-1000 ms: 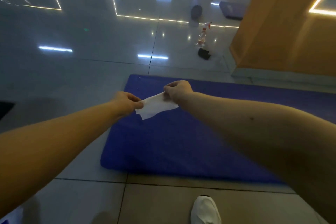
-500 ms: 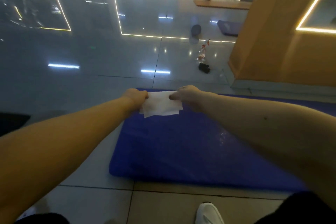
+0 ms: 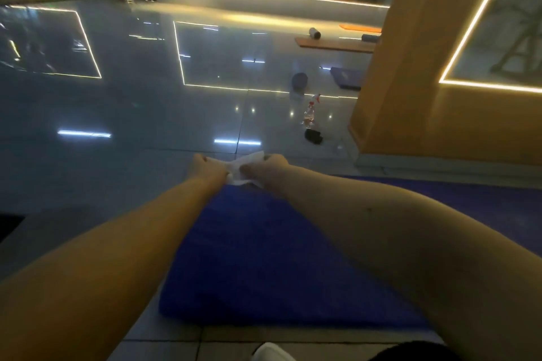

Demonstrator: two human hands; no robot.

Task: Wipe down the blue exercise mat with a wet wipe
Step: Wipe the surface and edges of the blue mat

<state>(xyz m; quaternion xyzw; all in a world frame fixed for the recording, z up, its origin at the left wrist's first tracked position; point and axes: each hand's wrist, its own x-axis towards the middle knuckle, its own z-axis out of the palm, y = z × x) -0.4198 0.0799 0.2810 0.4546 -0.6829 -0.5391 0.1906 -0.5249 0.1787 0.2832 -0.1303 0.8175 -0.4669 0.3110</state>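
The blue exercise mat (image 3: 264,261) lies on the tiled floor in front of me, its near left corner at the lower middle of the view. Both my arms reach out over it. My left hand (image 3: 206,170) and my right hand (image 3: 264,168) sit close together above the mat's far left edge, each pinching the white wet wipe (image 3: 245,165) bunched between them. Most of the wipe is hidden by my fingers.
A spray bottle (image 3: 309,113) stands on the glossy floor beyond, with a dark object (image 3: 313,136) beside it. An orange wall (image 3: 410,97) rises at the right. More mats and rolls lie far back. My white shoe (image 3: 271,353) shows at the bottom edge.
My hands have moved closer together and farther out over the mat's far edge, so the wipe, spread flat earlier, is now bunched. The view has tilted upward.
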